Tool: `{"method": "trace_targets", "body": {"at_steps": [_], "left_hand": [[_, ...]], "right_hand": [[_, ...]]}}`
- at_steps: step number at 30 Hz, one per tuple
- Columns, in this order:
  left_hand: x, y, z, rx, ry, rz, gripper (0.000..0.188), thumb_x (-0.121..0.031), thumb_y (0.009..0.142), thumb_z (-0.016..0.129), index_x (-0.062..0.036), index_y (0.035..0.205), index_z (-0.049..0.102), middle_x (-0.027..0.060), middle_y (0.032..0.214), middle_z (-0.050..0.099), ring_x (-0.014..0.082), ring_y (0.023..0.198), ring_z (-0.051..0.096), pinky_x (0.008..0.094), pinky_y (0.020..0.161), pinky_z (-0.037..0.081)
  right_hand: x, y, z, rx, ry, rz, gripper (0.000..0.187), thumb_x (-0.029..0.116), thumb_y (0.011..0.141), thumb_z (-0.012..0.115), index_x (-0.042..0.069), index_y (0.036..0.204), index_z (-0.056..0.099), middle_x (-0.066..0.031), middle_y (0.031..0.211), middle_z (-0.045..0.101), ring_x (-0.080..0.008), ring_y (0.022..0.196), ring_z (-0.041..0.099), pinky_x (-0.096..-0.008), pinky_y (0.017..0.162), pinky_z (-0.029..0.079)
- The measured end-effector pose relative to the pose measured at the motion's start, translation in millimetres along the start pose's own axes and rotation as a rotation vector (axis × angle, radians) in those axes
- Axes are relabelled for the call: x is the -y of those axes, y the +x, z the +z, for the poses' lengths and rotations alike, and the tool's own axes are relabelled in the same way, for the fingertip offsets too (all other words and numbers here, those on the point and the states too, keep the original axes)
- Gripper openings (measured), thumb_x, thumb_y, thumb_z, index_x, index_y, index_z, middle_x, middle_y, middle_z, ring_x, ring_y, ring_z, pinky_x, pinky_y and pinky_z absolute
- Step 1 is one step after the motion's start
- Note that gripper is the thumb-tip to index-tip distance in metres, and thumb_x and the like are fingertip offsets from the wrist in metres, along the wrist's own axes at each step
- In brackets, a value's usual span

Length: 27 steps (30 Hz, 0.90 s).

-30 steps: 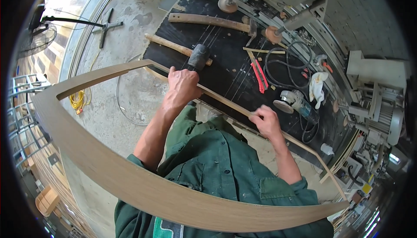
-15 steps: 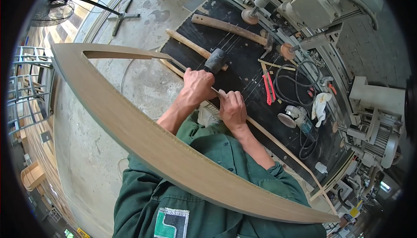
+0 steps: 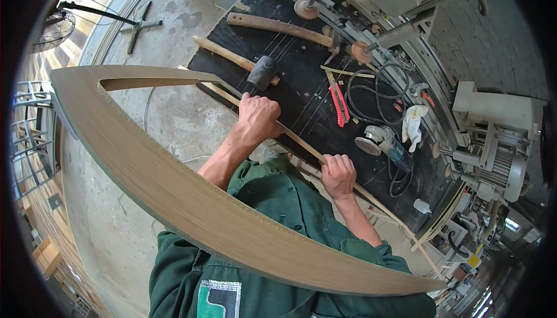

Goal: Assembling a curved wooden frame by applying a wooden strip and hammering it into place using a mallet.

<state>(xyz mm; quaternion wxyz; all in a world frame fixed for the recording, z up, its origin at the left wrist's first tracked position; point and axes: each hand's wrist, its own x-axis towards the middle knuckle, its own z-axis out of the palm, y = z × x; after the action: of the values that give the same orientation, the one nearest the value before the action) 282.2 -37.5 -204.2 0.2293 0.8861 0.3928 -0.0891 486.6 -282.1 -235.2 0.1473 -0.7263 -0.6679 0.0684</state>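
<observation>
While I watch from afar, the long wooden frame point(image 3: 203, 219) sweeps from ten o'clock, across the green shirt point(image 3: 272, 187), to four, its thin far rail point(image 3: 299, 142) crossing the centre. The left hand point(image 3: 258, 115) is wrapped around that rail at eleven; the right hand point(image 3: 338, 173), apart from it, grips the rail at four. I judge an even squeeze, both hands moving together, best prevents twisting. I'd leave room for the rubber mallet point(image 3: 263, 73) at twelve, utility knife point(image 3: 339, 104) at two and angle grinder point(image 3: 394, 150) at three.
</observation>
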Motion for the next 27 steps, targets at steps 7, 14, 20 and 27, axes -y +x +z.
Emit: {"method": "trace_targets", "body": {"at_steps": [7, 14, 20, 27], "left_hand": [[-9, 1, 4, -0.017, 0.061, 0.035, 0.030, -0.036, 0.067, 0.083, -0.0070, 0.076, 0.080, 0.0163, 0.073, 0.072, 0.0375, 0.078, 0.073, 0.0471, 0.072, 0.052], [-14, -17, -22, -0.031, 0.143, -0.195, 0.035, -0.041, 0.074, 0.088, -0.0075, 0.077, 0.081, 0.0139, 0.074, 0.075, 0.0338, 0.073, 0.077, 0.0454, 0.064, 0.056], [41, -56, -69, -0.154, 0.241, -0.128, 0.043, -0.050, 0.077, 0.088, -0.0079, 0.073, 0.079, 0.0144, 0.066, 0.071, 0.0355, 0.067, 0.074, 0.0477, 0.061, 0.056], [35, -50, -61, -0.241, 0.371, -0.181, 0.028, -0.036, 0.084, 0.083, -0.0104, 0.075, 0.080, 0.0144, 0.069, 0.073, 0.0337, 0.071, 0.076, 0.0469, 0.069, 0.057]], "right_hand": [[49, 73, 32, -0.157, 0.499, 0.078, 0.018, 0.010, 0.090, 0.077, 0.004, 0.107, 0.074, -0.0120, 0.096, 0.071, -0.0367, 0.093, 0.067, -0.0450, 0.082, 0.054], [59, 95, 51, -0.133, 0.484, 0.086, 0.007, 0.008, 0.088, 0.076, 0.006, 0.093, 0.072, -0.0094, 0.092, 0.069, -0.0342, 0.090, 0.066, -0.0456, 0.081, 0.054], [61, 100, 44, -0.093, 0.576, 0.169, 0.011, 0.011, 0.086, 0.080, 0.006, 0.091, 0.073, -0.0076, 0.092, 0.070, -0.0322, 0.089, 0.066, -0.0441, 0.080, 0.055], [68, 96, 47, -0.248, 0.448, 0.063, 0.013, 0.018, 0.086, 0.083, 0.009, 0.085, 0.073, -0.0052, 0.087, 0.070, -0.0300, 0.086, 0.067, -0.0420, 0.077, 0.055]]}}
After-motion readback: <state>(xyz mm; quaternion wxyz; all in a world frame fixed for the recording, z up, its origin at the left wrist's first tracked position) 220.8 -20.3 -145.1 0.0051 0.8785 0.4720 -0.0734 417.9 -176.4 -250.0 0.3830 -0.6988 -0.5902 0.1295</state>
